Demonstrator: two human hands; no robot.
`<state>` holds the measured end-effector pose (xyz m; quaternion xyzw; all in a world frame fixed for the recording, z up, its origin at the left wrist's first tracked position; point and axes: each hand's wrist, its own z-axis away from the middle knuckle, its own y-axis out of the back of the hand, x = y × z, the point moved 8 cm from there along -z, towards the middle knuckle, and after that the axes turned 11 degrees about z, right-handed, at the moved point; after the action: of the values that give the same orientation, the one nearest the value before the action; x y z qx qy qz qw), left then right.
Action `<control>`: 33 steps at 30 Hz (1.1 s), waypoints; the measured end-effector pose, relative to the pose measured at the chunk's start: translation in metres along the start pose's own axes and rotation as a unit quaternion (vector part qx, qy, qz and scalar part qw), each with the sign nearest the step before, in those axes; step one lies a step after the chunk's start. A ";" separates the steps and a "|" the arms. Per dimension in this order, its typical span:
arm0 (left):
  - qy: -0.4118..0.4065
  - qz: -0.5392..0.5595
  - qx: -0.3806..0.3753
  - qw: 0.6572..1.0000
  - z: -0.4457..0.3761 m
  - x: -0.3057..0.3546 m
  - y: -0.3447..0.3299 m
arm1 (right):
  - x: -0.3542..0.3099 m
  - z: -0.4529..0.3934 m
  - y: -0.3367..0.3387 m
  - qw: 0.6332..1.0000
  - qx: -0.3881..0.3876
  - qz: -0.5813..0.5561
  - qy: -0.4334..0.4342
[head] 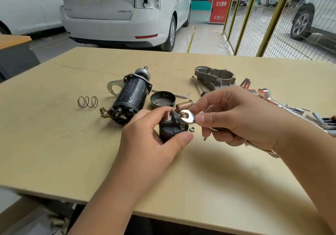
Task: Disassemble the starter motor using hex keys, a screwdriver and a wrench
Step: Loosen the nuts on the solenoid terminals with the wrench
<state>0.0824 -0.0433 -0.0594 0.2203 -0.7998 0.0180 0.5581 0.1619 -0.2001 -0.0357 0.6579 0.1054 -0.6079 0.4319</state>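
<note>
Head view: right hand (236,118) hides the wrench (188,119) handle.

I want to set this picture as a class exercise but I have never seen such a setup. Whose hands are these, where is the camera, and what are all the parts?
There is no machine: a person wears a camera on the head, looking down at their own hands over a tan board. The left hand grips a small black cylindrical solenoid with copper studs. The right hand holds a shiny open-ended wrench at one stud. Lying around: a black motor body, a coil spring, a round metal cap, a grey cast housing, a loose nut.
</note>
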 end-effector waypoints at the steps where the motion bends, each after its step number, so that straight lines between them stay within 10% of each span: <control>1: -0.004 -0.001 -0.002 1.000 0.000 0.001 -0.001 | -0.001 0.000 0.000 1.000 0.006 0.007 0.000; 33: -0.096 -0.077 -0.010 0.992 0.001 0.019 -0.009 | 0.000 0.010 -0.005 0.996 -0.009 0.081 -0.042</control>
<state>0.0799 -0.0578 -0.0443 0.2763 -0.8305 -0.0546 0.4806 0.1512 -0.2034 -0.0366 0.6347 0.0390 -0.5967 0.4894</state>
